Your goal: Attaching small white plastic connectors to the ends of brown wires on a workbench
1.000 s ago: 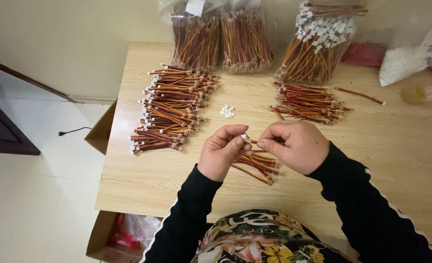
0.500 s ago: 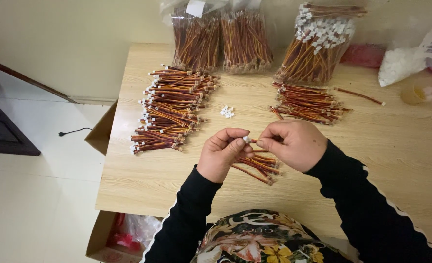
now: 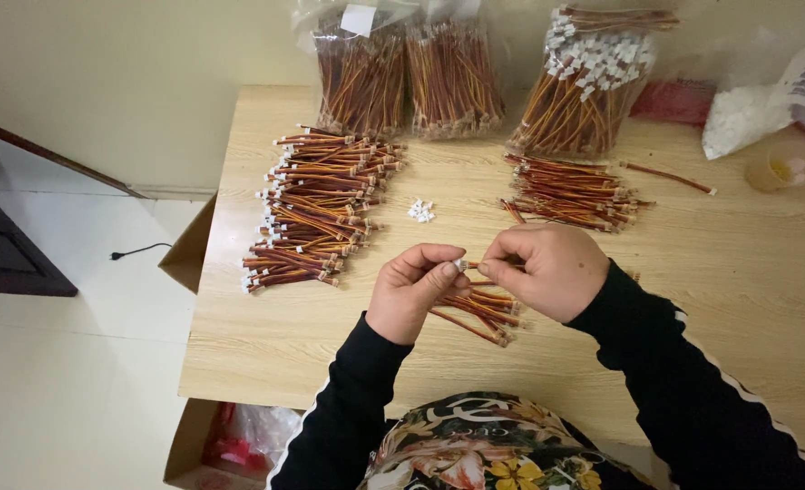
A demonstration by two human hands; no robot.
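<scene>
White plastic, a tiny connector (image 3: 459,265), sits pinched between the thumb and forefinger of my left hand (image 3: 409,297), above the wooden table (image 3: 747,272). My right hand (image 3: 552,269) pinches the short red-and-orange wire lead (image 3: 486,266) meeting that connector. Just below my hands lies a small bundle of leads (image 3: 477,313); a larger pile (image 3: 316,209) lies to the left, and loose connectors (image 3: 421,210) lie beyond.

cardboard box (image 3: 187,254), black cable (image 3: 139,249), yellow cup (image 3: 770,170)
</scene>
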